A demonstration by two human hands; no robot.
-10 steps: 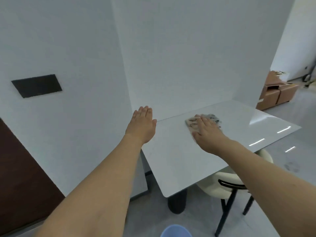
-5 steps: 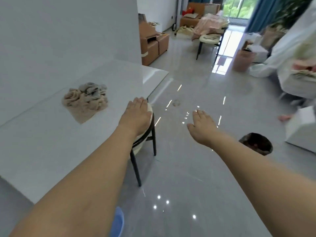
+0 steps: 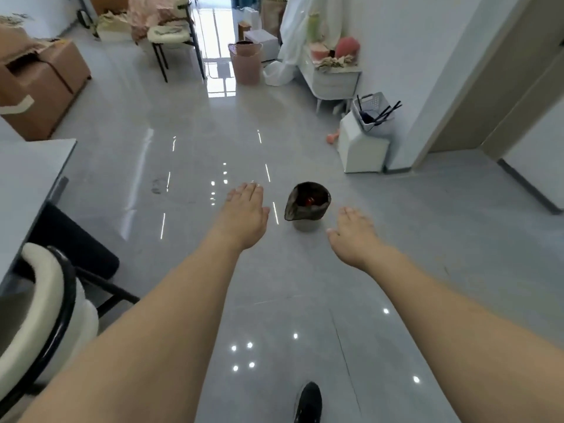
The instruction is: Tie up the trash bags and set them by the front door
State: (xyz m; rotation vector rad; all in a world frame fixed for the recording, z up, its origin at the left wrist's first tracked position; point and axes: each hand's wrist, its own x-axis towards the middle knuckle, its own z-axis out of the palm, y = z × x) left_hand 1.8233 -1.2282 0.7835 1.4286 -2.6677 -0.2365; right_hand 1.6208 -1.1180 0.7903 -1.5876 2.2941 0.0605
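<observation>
Since half a second ago the view has turned away from the table (image 3: 27,166), and the small bin lined with a dark trash bag (image 3: 307,203) now sits on the grey floor (image 3: 305,285) straight ahead, between the two outstretched arms. Both the left hand (image 3: 244,213) and the right hand (image 3: 355,235) are spread flat, palms down, holding nothing and not touching the bag. A cream stool (image 3: 45,300) stands at lower left, and a pink bin (image 3: 245,62) far back.
</observation>
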